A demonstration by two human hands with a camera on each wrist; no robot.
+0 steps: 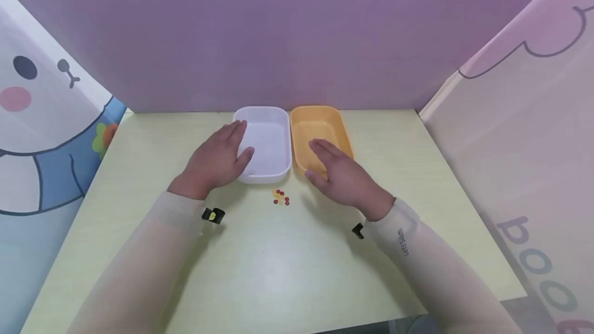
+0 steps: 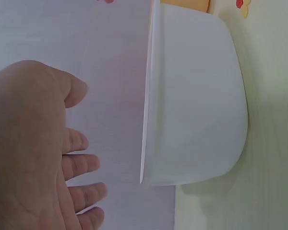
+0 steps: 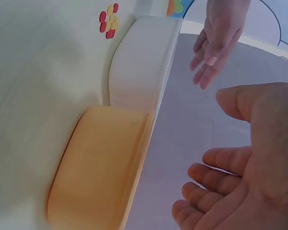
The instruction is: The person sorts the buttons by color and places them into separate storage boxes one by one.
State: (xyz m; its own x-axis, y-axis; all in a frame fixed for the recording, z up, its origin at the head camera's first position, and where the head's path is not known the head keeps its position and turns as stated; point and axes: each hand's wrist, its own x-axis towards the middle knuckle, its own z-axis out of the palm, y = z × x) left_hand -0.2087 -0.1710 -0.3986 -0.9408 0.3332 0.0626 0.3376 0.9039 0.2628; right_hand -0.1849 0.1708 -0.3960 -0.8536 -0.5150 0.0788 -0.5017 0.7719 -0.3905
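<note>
On the pale green counter (image 1: 287,267), two shallow tubs stand side by side near the far edge, their long sides touching: a white tub (image 1: 264,140) to the left and an orange tub (image 1: 320,135) to the right. Left hand (image 1: 218,161): poised over the near left corner of the white tub, palm down, fingers straight and relaxed, gripping nothing; the left wrist view shows the fingers (image 2: 79,165) spread loosely above the tub's rim (image 2: 146,96), and contact with the tub cannot be told. Right hand (image 1: 341,177): poised over the near end of the orange tub, likewise palm down with fingers extended and loose, holding nothing; in the right wrist view the fingertips (image 3: 201,184) hang beside the orange tub (image 3: 96,172), apart from its wall. Small cluster of red and yellow beads (image 1: 280,197): lying on the counter just in front of the two tubs, between the hands and touched by neither. Both forearms wear light, sheer sleeves (image 1: 153,251). Purple backdrop (image 1: 287,30) behind the counter; cartoon-printed panels at either side.
</note>
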